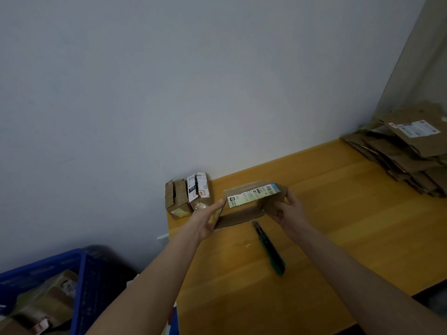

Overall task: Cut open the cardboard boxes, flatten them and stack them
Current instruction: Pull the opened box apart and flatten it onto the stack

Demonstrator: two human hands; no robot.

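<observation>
Green knife on our table, tip pointing away; our left hand and right hand apart, each gripping an end of the opened box, long axis left-right; bare tabletop to its right; flattened stack at the far corner

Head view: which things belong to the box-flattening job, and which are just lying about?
Job: box, gripped by left hand and right hand; knife; two boxes by the wall; flattened stack; crate of boxes.
Just there: table.
</observation>
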